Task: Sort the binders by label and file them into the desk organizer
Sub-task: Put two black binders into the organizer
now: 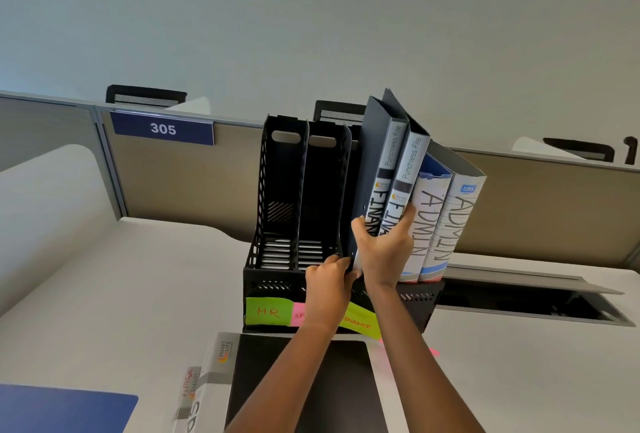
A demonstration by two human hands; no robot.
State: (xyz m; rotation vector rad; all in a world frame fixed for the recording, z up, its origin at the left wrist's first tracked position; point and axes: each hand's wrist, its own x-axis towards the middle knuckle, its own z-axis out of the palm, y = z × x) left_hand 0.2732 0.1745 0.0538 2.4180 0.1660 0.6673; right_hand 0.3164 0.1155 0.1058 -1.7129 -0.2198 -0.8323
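Observation:
A black desk organizer (277,197) stands on the white desk with coloured sticky labels on its front; one reads HR (268,311), one FINANCE (360,323). Its two left slots hold nothing. To the right stand two dark FINANCE binders (391,162) and two pale ADMIN binders (450,218), all leaning right. My right hand (382,249) grips the lower spines of the FINANCE binders. My left hand (329,280) holds the organizer's front edge beside the bottom corner of the left FINANCE binder. Two more binders (304,384) lie flat near me.
A blue folder (62,408) lies at the lower left. A cable tray with an open lid (526,297) is set into the desk to the right. The beige partition (194,183) with a 305 sign stands behind.

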